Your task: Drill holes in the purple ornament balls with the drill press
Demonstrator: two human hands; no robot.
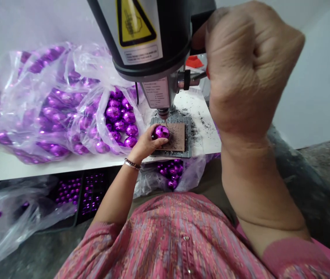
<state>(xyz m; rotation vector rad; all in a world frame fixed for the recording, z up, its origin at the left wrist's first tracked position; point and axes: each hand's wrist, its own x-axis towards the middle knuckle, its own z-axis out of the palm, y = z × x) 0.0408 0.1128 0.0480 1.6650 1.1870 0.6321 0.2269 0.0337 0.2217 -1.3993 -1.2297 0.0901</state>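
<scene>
My left hand [147, 144] grips a shiny purple faceted ball [161, 131] and presses it on a brown pad [178, 138] lying on the drill press's grey base plate [187, 154]. The drill bit [165, 121] points down right above the ball, under the black drill head [150, 35]. My right hand [246, 66] is raised close to the camera in a closed fist beside the drill head, wrapped round the feed lever [195, 76], of which only a metal rod with a red tip shows.
A big clear plastic bag [51, 104] full of purple balls lies on the white table [22, 166] to the left. A smaller bag of balls [172, 174] hangs at the table's front edge. Black trays of small purple balls [78, 192] sit below. Dark drill dust [195, 128] litters the table.
</scene>
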